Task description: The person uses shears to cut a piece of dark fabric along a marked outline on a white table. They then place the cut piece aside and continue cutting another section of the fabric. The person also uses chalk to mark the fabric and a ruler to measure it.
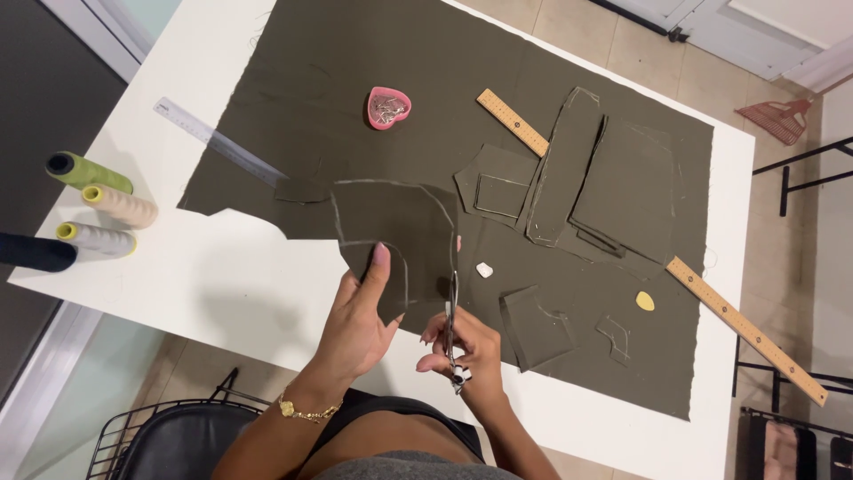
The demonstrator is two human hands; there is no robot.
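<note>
My left hand (360,316) lifts a cut piece of dark olive fabric (395,222) marked with chalk lines, thumb on top near its lower edge. My right hand (466,348) grips a pair of scissors (453,311), blades pointing away from me along the piece's right edge. Underneath lies a large sheet of the same olive fabric (355,62), spread over a white table (195,276).
Several cut fabric pieces (613,178) lie right. A pink heart-shaped pin dish (388,108), a clear ruler (218,142), two wooden rulers (513,122) (746,331), white chalk (484,269) and yellow chalk (645,301) rest on the cloth. Thread cones (89,209) sit left.
</note>
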